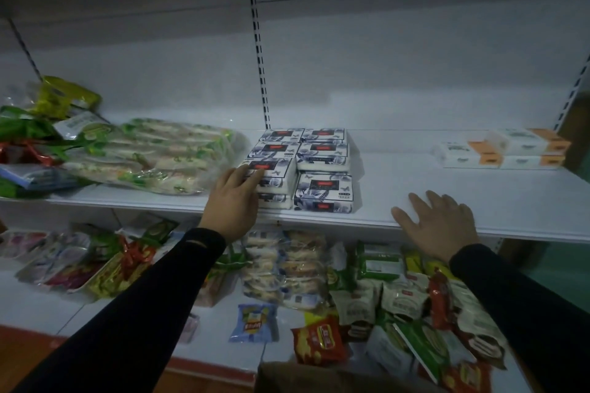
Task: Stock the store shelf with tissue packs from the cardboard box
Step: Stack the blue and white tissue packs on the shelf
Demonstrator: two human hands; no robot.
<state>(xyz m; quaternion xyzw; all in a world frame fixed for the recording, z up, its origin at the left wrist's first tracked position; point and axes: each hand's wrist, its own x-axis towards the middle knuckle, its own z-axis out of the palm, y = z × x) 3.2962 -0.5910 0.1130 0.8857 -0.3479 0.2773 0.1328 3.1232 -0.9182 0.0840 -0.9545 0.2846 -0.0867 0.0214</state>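
Brown cardboard box (319, 376): rim at bottom edge, below me. My right hand (442, 223): flat, fingers spread, on the white metal shelf (415, 182), holding nothing. My left hand (231, 201): fingers straight, touching the front-left stack of blue-and-white floral tissue packs (303, 166). Orange-and-white packs (501, 148): far right

— How many blue-and-white tissue packs (324, 191) show on the white shelf (415, 169)?

— Six tops can be seen, in two columns of three; the front ones sit on further packs, so the full number cannot be told.

— And the orange-and-white packs (501, 150)?

— At least four, far right.

— Hands?

— Two: left hand (231, 204), right hand (440, 223).
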